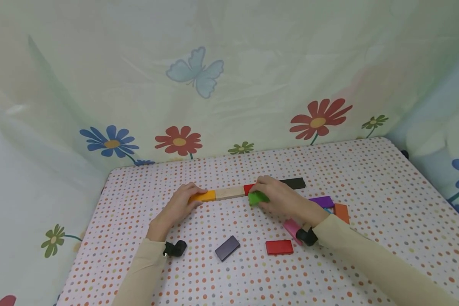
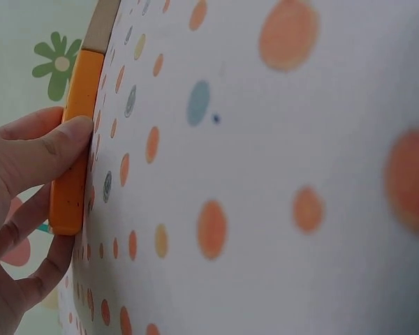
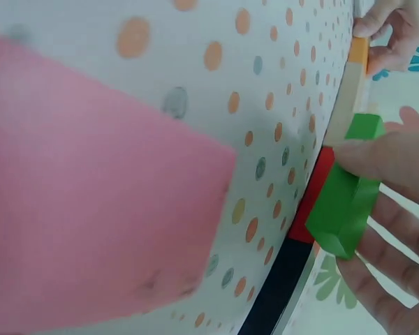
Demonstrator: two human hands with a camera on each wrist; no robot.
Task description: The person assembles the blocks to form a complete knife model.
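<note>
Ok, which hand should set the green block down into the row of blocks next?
Right, probably. The right hand already pinches the green block beside the red block, while the left hand grips the orange block at the row's far end.

- Orange block [image 1: 202, 196] under the left hand [image 1: 181, 204]
- Green block [image 1: 258, 198] in the right hand [image 1: 279, 197]
- Between the hands, a pale wood block [image 1: 229, 193]; a red block [image 1: 248, 188] and a black block [image 1: 294, 183] at the right hand's fingertips
- Behind the right wrist: purple block [image 1: 322, 201], pink block [image 1: 293, 229]
- White tablecloth [image 1: 367, 178] dotted orange, red and grey
</note>
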